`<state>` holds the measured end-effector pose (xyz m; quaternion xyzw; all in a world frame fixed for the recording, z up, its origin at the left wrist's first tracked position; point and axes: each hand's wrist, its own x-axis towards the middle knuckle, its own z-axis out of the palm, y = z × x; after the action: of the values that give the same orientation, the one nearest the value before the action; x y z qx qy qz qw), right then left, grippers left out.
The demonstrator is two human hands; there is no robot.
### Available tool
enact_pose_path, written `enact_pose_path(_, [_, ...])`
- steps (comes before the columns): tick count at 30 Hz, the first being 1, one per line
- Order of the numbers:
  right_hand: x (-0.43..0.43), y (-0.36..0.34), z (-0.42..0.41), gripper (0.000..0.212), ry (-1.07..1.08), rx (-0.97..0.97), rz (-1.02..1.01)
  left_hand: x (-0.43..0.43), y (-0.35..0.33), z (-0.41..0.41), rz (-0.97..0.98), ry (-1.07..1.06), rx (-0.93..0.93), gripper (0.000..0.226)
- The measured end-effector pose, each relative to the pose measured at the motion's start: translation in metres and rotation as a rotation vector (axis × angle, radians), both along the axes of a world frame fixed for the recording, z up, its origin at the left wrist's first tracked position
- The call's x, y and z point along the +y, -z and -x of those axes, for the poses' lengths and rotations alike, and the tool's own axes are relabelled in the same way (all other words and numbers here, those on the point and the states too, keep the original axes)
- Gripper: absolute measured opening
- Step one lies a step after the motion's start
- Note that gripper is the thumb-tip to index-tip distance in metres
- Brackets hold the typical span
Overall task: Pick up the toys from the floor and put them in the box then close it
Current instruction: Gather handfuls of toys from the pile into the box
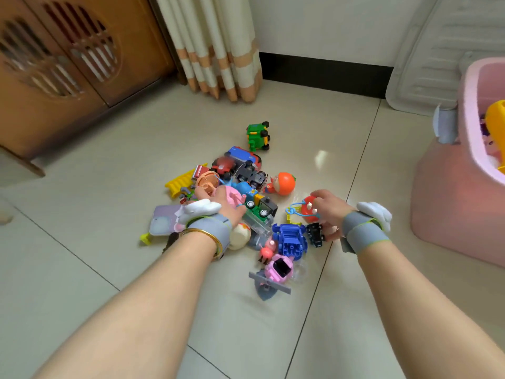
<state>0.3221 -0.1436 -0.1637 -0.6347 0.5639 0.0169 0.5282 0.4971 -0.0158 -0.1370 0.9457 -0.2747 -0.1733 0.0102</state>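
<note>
Pink box [451,203] stands at three o'clock from the toy pile [289,239] on the floor [109,173]. The left hand [221,207] curls round a pink toy [231,196]; the right hand [332,212] grips a red toy [308,212]. A green truck [258,135] lies apart at twelve o'clock, before the curtain [218,50].

The left hand [218,207] lies back-up over a pink rounded plastic toy [231,195] at the pile's centre. Its fingers are buried, so no grip can be told. The right hand [329,212], at 3 o'clock of the pile, hides part of a red round toy [310,216], and whether it grips is unclear. A red toy vehicle [225,164] at 12 o'clock is blurred. The pink plastic box [451,192] at 3 o'clock is cut by the right edge, as is a yellow toy [496,119] inside. The brown wooden cabinet [54,105] at 10 o'clock is blurred and cropped.
</note>
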Motion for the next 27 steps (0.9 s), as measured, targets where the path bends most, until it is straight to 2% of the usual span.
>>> enact_pose_path(3, [0.003, 0.000, 0.000, 0.054, -0.094, 0.130, 0.031, 0.002, 0.010, 0.002, 0.106, -0.061, 0.240, 0.096])
enact_pose_path(5, [0.008, 0.006, -0.002, 0.065, -0.081, 0.145, -0.007, -0.001, 0.013, 0.010, 0.153, -0.119, 0.322, 0.105])
enact_pose_path(10, [0.029, 0.020, -0.012, 0.075, 0.076, -0.012, -0.022, -0.009, 0.018, 0.022, 0.254, -0.295, 0.444, 0.127])
enact_pose_path(14, [0.043, 0.026, -0.029, 0.069, 0.222, -0.227, -0.029, -0.016, 0.014, 0.011, 0.218, -0.295, 0.514, 0.116])
enact_pose_path(18, [0.039, 0.018, -0.049, 0.059, 0.264, -0.321, 0.035, -0.019, 0.008, 0.009, 0.291, -0.290, 0.571, 0.103])
enact_pose_path(24, [0.021, 0.012, -0.067, 0.051, 0.141, -0.322, -0.058, -0.018, 0.009, 0.000, 0.386, -0.281, 0.670, 0.105])
enact_pose_path(27, [0.019, 0.011, -0.069, 0.042, 0.043, -0.319, -0.009, -0.023, 0.016, 0.004, 0.427, -0.319, 0.713, 0.114])
